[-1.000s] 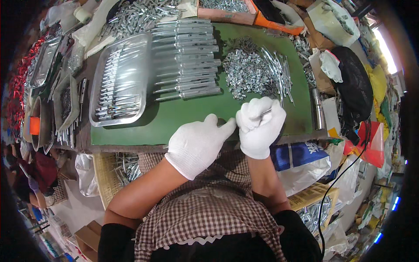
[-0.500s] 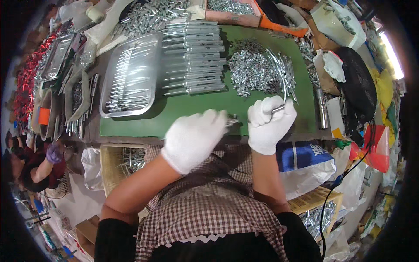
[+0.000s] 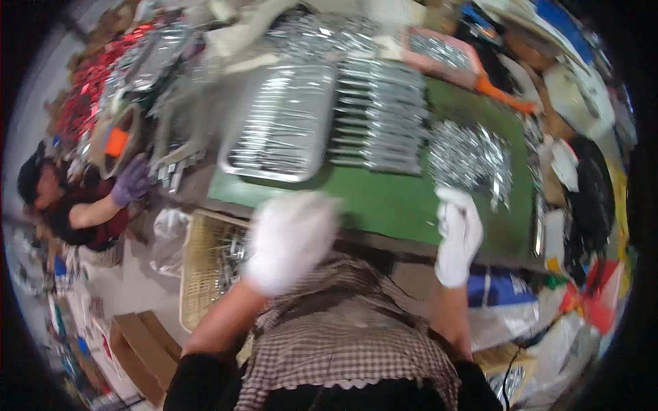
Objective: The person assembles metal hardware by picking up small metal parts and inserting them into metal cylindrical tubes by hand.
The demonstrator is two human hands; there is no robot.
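Observation:
My left hand [image 3: 291, 240], in a white glove, is smeared by motion over the near edge of the green mat [image 3: 370, 205]. Its fingers cannot be made out, nor whether they hold anything. My right hand [image 3: 459, 236], also white-gloved, is at the mat's near right part with fingers curled together. What is in them, if anything, is hidden. Just beyond it lies a heap of small shiny metal parts [image 3: 456, 154], with thin metal rods [image 3: 502, 181] at its right side. Left of the heap, a row of metal tubes with thin rods [image 3: 394, 116] lies side by side.
A clear plastic tray [image 3: 308, 154] of slim metal rods stands left of the tubes. Below the table edge is a yellow basket [image 3: 192, 274] of metal parts. Another person [image 3: 89, 205] with a purple glove works at the left. A pink box [image 3: 445, 55] stands behind.
The whole view has shifted, so the table appears farther right and lower. My hands have moved apart. The metal rod seen in my right hand before no longer shows clearly.

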